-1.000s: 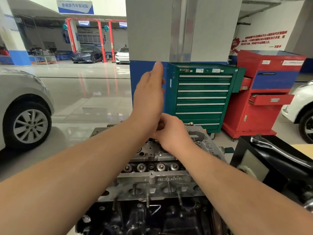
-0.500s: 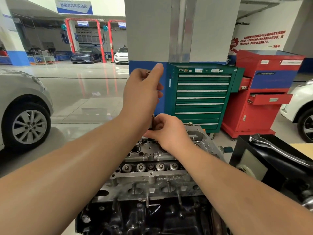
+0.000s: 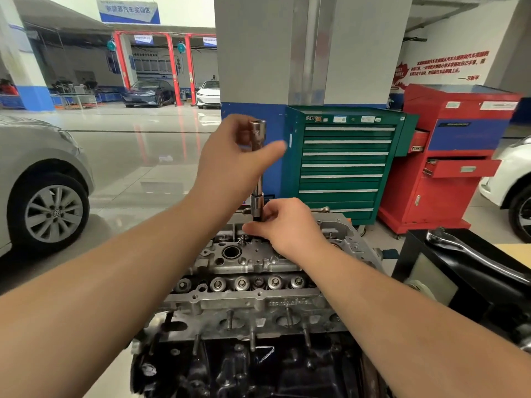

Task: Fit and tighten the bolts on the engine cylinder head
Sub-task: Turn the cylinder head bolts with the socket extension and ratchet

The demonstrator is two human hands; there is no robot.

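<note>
Change: a second ago the left hand [image 3: 230, 165] stood flat and upright, hiding the tool. Now it has rolled over and its fingers curl round the top of a chrome socket extension [image 3: 257, 168], whose upper end is exposed; the fingertips are blurred. Reads as hand-spinning a bolt down, mid-twist, so this is fitting by hand; final tightening not yet begun. The bolt itself is hidden under the tool.

Right hand [image 3: 283, 225]: fingers pinched round the lower end of the extension, steadying it upright on the cylinder head [image 3: 247, 285], toward the head's 12 o'clock edge.

Cylinder head sits on the dark engine block [image 3: 244, 369], at 6 o'clock of frame.

Counts:
- extension tools in hand: one
- open round bore beside the tool, at its 7 o'clock: one
- valve tops in the visible row: about six, the left ones unclear
- studs along the head's near edge: roughly six, some part-hidden
- tool cabinets: two, green [image 3: 344, 165] at 1 o'clock, red [image 3: 454, 156] at 2 o'clock
- cars in view: four, two only partly
</note>
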